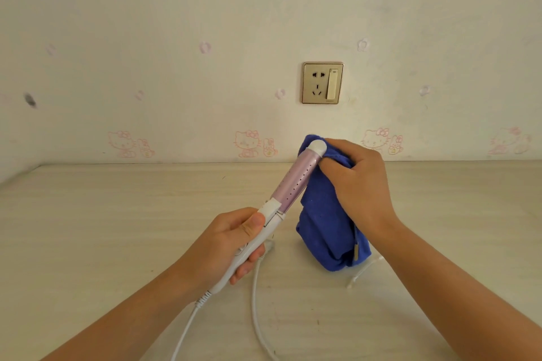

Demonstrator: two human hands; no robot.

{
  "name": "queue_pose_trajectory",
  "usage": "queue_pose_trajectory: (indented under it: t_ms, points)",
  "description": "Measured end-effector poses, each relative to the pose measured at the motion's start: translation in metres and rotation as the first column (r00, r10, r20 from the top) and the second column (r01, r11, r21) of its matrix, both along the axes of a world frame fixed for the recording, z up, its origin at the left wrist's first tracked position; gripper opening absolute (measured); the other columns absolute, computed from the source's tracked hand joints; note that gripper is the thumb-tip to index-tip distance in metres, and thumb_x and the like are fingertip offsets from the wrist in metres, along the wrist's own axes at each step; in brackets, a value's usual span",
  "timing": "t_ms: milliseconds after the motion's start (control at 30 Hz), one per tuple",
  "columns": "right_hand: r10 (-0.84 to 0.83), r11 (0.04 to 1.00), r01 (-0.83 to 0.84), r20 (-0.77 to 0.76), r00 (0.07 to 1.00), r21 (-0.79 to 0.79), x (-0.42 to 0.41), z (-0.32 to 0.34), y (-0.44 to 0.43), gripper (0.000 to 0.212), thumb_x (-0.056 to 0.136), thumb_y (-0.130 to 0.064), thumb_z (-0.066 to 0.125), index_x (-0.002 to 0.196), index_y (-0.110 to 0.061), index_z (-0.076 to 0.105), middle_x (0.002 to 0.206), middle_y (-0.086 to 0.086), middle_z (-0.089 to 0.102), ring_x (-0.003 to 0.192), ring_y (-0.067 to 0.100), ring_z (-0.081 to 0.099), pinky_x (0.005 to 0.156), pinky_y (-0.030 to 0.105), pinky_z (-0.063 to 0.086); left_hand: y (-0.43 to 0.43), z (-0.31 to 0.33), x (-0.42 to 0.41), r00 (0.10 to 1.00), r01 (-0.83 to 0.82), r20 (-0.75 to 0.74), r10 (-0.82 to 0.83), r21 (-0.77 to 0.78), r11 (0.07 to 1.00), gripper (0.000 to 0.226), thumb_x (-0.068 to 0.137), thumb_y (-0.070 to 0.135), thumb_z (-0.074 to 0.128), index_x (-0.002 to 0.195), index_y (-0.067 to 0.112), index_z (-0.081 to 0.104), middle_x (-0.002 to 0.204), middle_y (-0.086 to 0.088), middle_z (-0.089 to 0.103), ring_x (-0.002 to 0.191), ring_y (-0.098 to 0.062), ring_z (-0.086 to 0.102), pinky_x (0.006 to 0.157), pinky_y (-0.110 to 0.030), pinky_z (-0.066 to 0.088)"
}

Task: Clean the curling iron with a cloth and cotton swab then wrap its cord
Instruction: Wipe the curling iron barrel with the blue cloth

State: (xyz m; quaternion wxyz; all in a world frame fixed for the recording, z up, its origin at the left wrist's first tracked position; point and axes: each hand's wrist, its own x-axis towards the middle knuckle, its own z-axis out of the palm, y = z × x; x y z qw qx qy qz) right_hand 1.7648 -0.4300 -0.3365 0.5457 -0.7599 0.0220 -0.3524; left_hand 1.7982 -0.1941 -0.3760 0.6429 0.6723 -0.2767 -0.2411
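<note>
My left hand (234,239) grips the white handle of the curling iron (293,184), which tilts up to the right, its lilac barrel ending in a white tip. My right hand (360,182) holds a blue cloth (325,223) pressed against the barrel's upper end near the tip; the rest of the cloth hangs down to the table. The white cord (256,302) runs from the handle's base and loops over the table toward the bottom edge. A cotton swab (365,271) lies on the table just right of the cloth.
The pale wooden table (117,228) meets a wall with cartoon-cat wallpaper. A gold wall socket with a switch (322,82) sits on the wall above the cloth. The cord's plug (268,246) lies partly hidden behind my left hand.
</note>
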Motion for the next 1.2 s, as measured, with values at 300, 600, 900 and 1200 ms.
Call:
queue_pose_trajectory:
  t_ms: [300, 600, 900, 1200]
  points:
    - [0.237, 0.971, -0.237, -0.052, 0.970, 0.016, -0.004, -0.009, 0.017, 0.024, 0.105, -0.013, 0.052, 0.113, -0.029, 0.068, 0.091, 0.015, 0.071, 0.087, 0.029, 0.069, 0.079, 0.038, 0.058, 0.000, 0.005, 0.003, 0.998, -0.050, -0.027, 0.048, -0.049, 0.998, 0.032, 0.093, 0.052, 0.054, 0.091, 0.025, 0.073, 0.067, -0.009, 0.059, 0.043, -0.016, 0.047, 0.039, -0.023, 0.039]
    - [0.194, 0.978, -0.193, -0.001, 0.981, 0.075, -0.001, -0.008, 0.015, 0.025, 0.100, -0.008, 0.061, 0.104, -0.025, 0.080, 0.098, -0.009, 0.079, 0.096, 0.008, 0.073, 0.082, 0.020, 0.056, -0.002, 0.008, -0.004, 0.997, -0.074, 0.020, 0.074, -0.026, 0.997, 0.033, 0.093, 0.053, 0.054, 0.090, 0.025, 0.070, 0.067, -0.008, 0.059, 0.045, -0.017, 0.047, 0.040, -0.023, 0.039]
    - [0.252, 0.968, -0.252, -0.006, 0.968, 0.000, -0.004, -0.016, 0.027, 0.025, 0.097, -0.004, 0.066, 0.103, -0.024, 0.079, 0.094, -0.008, 0.079, 0.092, 0.011, 0.074, 0.082, 0.020, 0.056, -0.004, 0.013, -0.004, 0.996, -0.085, 0.003, 0.085, -0.061, 0.995, 0.030, 0.092, 0.051, 0.054, 0.082, 0.029, 0.071, 0.066, -0.009, 0.057, 0.043, -0.018, 0.045, 0.039, -0.023, 0.037]
    - [0.223, 0.971, -0.223, 0.013, 0.975, 0.091, -0.003, -0.016, 0.027, 0.019, 0.092, -0.010, 0.071, 0.099, -0.026, 0.078, 0.094, -0.009, 0.079, 0.092, 0.008, 0.073, 0.079, 0.018, 0.055, -0.005, 0.014, -0.006, 0.994, -0.100, 0.037, 0.102, -0.046, 0.994, 0.034, 0.093, 0.054, 0.054, 0.087, 0.024, 0.069, 0.068, -0.011, 0.058, 0.045, -0.019, 0.047, 0.040, -0.025, 0.038]
